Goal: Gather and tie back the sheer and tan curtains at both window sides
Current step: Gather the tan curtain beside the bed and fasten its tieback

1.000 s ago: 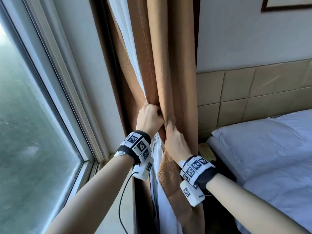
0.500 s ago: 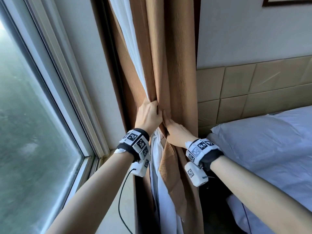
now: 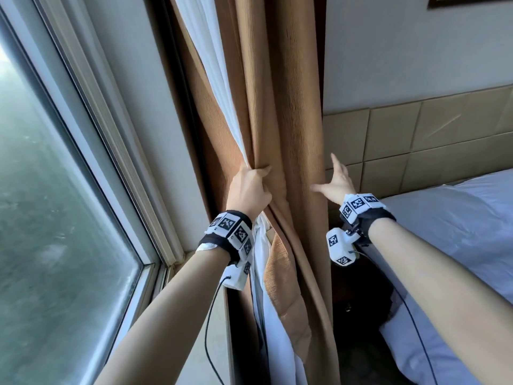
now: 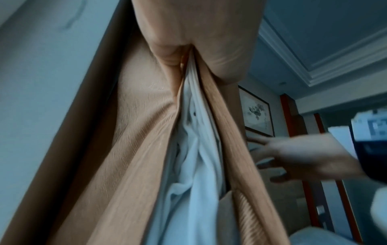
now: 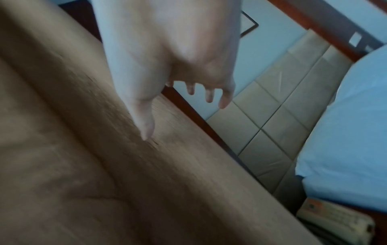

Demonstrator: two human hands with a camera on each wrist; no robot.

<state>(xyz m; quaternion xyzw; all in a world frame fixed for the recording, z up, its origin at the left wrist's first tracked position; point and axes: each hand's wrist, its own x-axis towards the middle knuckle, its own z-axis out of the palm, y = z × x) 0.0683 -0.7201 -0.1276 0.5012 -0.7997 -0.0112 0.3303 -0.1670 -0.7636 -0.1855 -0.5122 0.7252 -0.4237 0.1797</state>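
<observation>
A tan curtain point(image 3: 294, 112) hangs in folds at the window's right side, with a white sheer curtain point(image 3: 211, 87) tucked between its layers. My left hand point(image 3: 249, 187) grips a bunch of the tan folds and sheer at waist height; the left wrist view shows the sheer point(image 4: 194, 149) pinched between tan layers point(image 4: 134, 149) under the fist. My right hand point(image 3: 333, 182) is spread with straight fingers just right of the curtain's edge, holding nothing. In the right wrist view its thumb point(image 5: 144, 122) lies over the tan fabric point(image 5: 104, 165), the picture too blurred to show contact.
A window point(image 3: 55, 218) with a pale frame fills the left. A bed with white bedding point(image 3: 449, 245) and a tan padded headboard point(image 3: 416, 140) stands right. A dark nightstand point(image 3: 358, 295) sits in the gap beside the curtain, with a beige telephone point(image 5: 335, 222) on it.
My right hand has let go of the tan fold beside the left hand and moved right, its fingers spreading open. The left hand keeps its grip on the gathered curtains.
</observation>
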